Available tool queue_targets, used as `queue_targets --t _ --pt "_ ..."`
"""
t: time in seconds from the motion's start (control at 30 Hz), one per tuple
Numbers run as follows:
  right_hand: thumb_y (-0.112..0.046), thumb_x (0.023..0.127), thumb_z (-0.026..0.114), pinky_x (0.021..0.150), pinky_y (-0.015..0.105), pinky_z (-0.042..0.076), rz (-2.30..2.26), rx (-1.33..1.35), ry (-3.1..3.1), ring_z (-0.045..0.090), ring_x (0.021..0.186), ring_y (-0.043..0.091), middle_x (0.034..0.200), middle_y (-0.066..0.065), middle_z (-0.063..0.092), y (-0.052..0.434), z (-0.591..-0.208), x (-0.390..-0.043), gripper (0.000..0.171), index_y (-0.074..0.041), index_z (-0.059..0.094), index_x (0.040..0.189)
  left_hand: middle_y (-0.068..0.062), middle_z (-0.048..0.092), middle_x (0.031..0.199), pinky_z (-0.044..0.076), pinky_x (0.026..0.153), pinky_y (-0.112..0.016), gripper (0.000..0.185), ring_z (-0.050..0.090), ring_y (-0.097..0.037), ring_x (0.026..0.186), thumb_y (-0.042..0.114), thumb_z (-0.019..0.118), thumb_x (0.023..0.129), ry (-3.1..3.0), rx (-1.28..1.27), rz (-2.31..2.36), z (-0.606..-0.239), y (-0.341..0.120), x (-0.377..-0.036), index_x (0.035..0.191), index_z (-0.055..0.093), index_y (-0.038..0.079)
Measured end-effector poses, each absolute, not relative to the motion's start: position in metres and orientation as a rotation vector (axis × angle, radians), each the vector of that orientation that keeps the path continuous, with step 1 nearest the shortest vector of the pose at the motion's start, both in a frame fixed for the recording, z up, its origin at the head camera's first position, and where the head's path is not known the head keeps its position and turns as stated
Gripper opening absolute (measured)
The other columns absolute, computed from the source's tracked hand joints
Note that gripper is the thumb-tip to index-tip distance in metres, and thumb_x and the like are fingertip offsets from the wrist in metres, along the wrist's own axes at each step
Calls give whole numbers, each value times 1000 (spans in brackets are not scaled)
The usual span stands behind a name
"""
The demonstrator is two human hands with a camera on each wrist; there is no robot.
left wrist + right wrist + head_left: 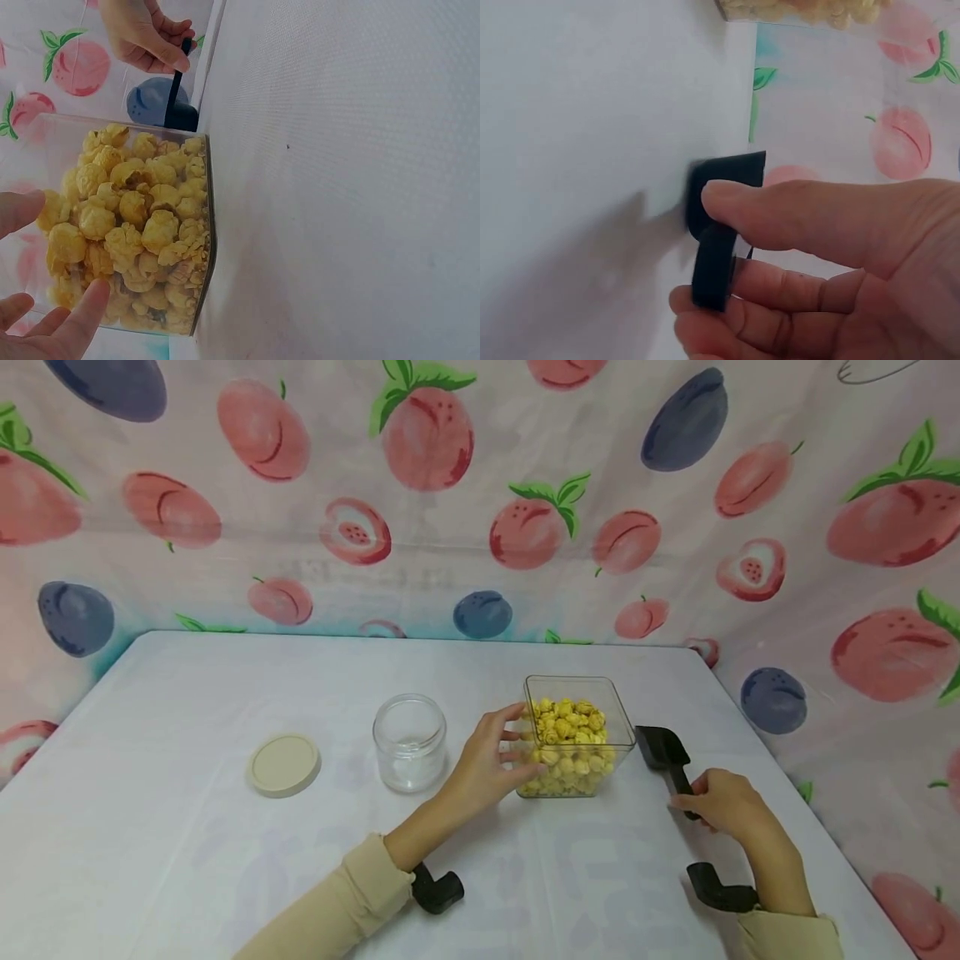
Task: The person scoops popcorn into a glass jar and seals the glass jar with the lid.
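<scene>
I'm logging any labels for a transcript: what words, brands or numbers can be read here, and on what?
None: no readable text appears on the popcorn box, the glass jar, its lid, the black scoop or the fruit-print cloth.

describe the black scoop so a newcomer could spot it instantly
On the white table, look right of the clear square tub of yellow popcorn. The black scoop lies there, its handle pinched by the right hand. It is the only black tool on the table; the glass jar and beige lid sit left.
</scene>
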State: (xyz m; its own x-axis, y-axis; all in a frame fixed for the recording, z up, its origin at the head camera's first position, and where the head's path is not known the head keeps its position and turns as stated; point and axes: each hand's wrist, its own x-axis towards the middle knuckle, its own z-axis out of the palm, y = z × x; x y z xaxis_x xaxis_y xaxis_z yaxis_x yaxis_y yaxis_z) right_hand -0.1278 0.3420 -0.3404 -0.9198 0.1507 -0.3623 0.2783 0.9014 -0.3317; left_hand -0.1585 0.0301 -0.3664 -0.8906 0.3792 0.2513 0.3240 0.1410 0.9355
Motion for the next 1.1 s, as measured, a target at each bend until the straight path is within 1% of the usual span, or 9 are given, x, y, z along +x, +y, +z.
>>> queue_targets --t 0.27,0.5,0.73,0.8,0.9,0.97,1.1 --pt "-25 86 62 56 33 47 -510 294 2784 55 66 19 76 13 59 340 -327 -131 40 11 52 100 -16 38 136 54 89 -36 76 52 -29 113 13 73 80 2333 727 1894 -366 30 -158 142 31 7" --pt "-26 86 62 61 40 50 -480 294 2900 55 77 31 93 27 59 337 -311 -134 43 13 53 102 -15 38 136 54 89 -35 75 51 -29 113 14 73 80 2317 708 1893 -368 31 -158 142 32 8" --pt "-28 88 61 66 47 49 -522 230 3092 57 81 38 95 30 61 331 -297 -131 44 13 56 102 -15 39 136 54 90 -36 75 51 -30 113 13 74 79 2308 703 1920 -370 30 -158 142 33 8" --pt "-28 88 62 64 46 49 -544 222 3170 58 78 38 92 29 63 327 -292 -130 41 12 58 99 -15 39 136 53 90 -36 74 51 -30 113 12 74 79 2302 704 1931 -371 30 -158 141 33 8" --pt "-28 87 63 57 40 47 -577 257 3265 58 74 35 88 27 64 319 -284 -128 39 10 59 96 -15 39 136 53 90 -35 74 51 -29 114 12 74 80 2299 703 1939 -372 30 -159 141 33 9" --pt "-28 88 63 53 34 45 -610 303 3306 57 71 32 87 27 64 314 -279 -127 38 9 59 97 -14 39 136 53 90 -33 74 51 -29 114 12 74 80 2297 700 1943 -372 30 -159 142 33 9" --pt "-27 88 63 49 24 42 -703 374 3398 56 68 28 87 27 64 305 -268 -123 39 10 59 101 -14 39 136 54 89 -30 75 51 -28 114 12 74 79 2292 688 1945 -372 31 -159 142 33 9"
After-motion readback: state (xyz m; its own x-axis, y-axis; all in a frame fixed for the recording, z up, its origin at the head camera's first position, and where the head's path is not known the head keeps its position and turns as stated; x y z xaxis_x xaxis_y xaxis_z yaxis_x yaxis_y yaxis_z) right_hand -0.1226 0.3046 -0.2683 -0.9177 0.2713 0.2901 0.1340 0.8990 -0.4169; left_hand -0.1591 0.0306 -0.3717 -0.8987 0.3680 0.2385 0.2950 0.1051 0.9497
